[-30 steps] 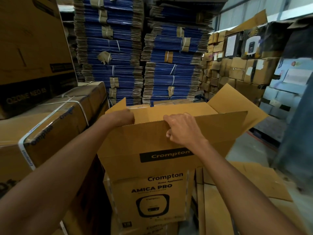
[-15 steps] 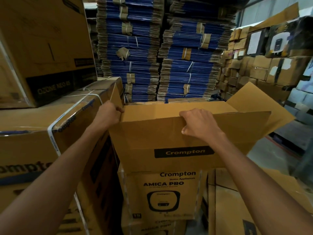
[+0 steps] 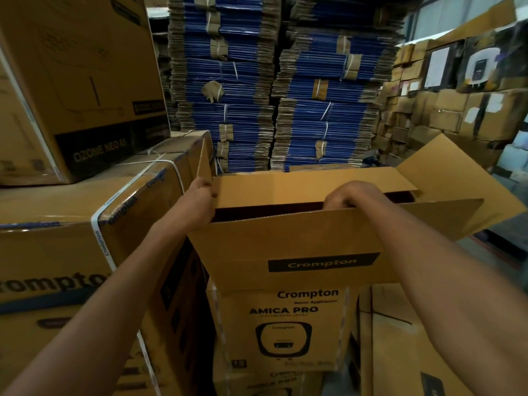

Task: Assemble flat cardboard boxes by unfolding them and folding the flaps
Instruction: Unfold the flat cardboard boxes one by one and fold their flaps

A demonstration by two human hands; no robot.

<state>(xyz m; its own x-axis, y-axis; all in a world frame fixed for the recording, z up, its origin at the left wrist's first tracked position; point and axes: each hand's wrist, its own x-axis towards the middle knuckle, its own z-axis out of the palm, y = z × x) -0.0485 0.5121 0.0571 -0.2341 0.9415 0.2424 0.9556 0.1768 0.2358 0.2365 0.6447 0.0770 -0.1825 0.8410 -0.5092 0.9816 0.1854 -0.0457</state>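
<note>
Gripping the box (image 3: 291, 238) at center frame, I see my left hand (image 3: 200, 200) pinching its left flap, my right hand (image 3: 353, 195) with fingers curled over the near flap's top edge.

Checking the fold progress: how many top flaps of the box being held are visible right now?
4. The near flap is under the right hand; the far flap stands behind the opening; the left flap is by the left hand; the right flap angles outward.
</note>
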